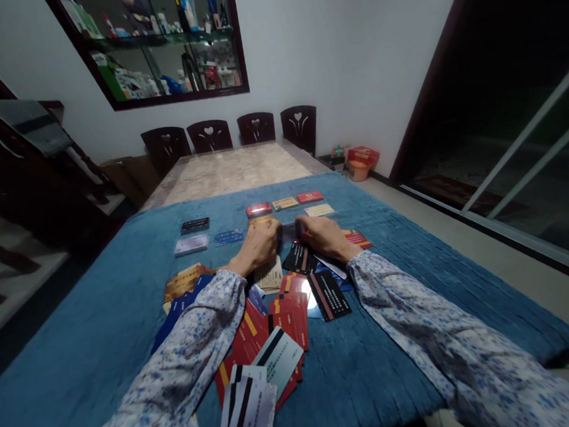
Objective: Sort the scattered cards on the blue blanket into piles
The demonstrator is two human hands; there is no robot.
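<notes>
My left hand [260,243] and my right hand [323,233] face each other above the heap, fingers curled closed. Between them is a dark card [291,231], blurred, its edges gripped from both sides. Whether it is one card or a few I cannot tell. Black cards with a brown stripe [329,294] lie just below my right hand. Under my left wrist are cream cards [270,274]. Red cards [287,306] and pale grey striped cards [250,416] spread toward me, with blue cards [179,319] and gold cards [184,283] beside my left sleeve.
Beyond my hands, sorted piles sit on the blue cloth [112,288]: black [194,225], lilac [191,245], blue [229,236], red [310,197], yellow [284,203] and cream [319,209]. Several dark chairs [209,137] stand behind the table's marble-patterned far end [240,165].
</notes>
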